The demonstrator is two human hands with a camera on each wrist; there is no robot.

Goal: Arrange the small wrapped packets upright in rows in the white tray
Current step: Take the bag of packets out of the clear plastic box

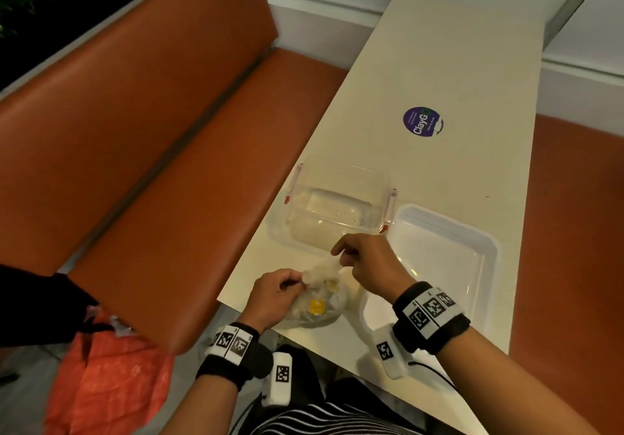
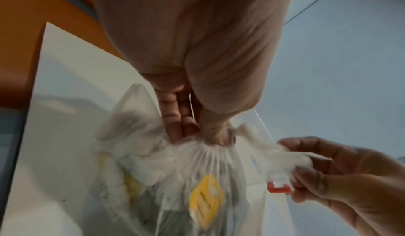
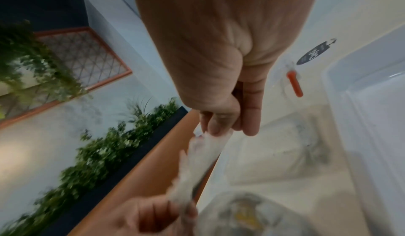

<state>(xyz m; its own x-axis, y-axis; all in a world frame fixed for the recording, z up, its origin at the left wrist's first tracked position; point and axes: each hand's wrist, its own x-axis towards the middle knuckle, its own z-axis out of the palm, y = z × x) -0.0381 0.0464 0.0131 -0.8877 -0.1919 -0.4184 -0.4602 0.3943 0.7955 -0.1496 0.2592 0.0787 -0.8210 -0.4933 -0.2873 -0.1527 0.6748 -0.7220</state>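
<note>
Item 1, nearest: thin clear plastic bag (image 1: 315, 303) at the table's near edge, holding the small wrapped packets (image 1: 317, 305); one shows a yellow label. The packets are still bagged, none in the tray. Handling, by judgement: the film is soft, light and slippery, and the packets are likely light and crushable. Best taken at the gathered neck to open it, then packet by packet at the edges.

Item 2: left hand (image 1: 275, 294), fingers curled, thumb and forefinger pinching the bag's twisted neck.

Item 3: right hand (image 1: 366, 262), fingers curled, pinching the free end of the twisted neck; the film is drawn taut between the two hands.

Item 4: white tray (image 1: 486, 249), just right of the bag, with no packets in it.

Item 5: clear lidless container (image 1: 337, 205) with red clips, beyond the hands and beside the tray.

Item 6, farthest: round purple sticker (image 1: 422, 121) on the table (image 1: 439, 46).

View notes: the left wrist view alone shows the pleated film under the thumb and the yellow label (image 2: 206, 200) up close. The right wrist view shows the taut strand (image 3: 203, 161) and the left fist below. Only the head view shows the whole layout.
</note>
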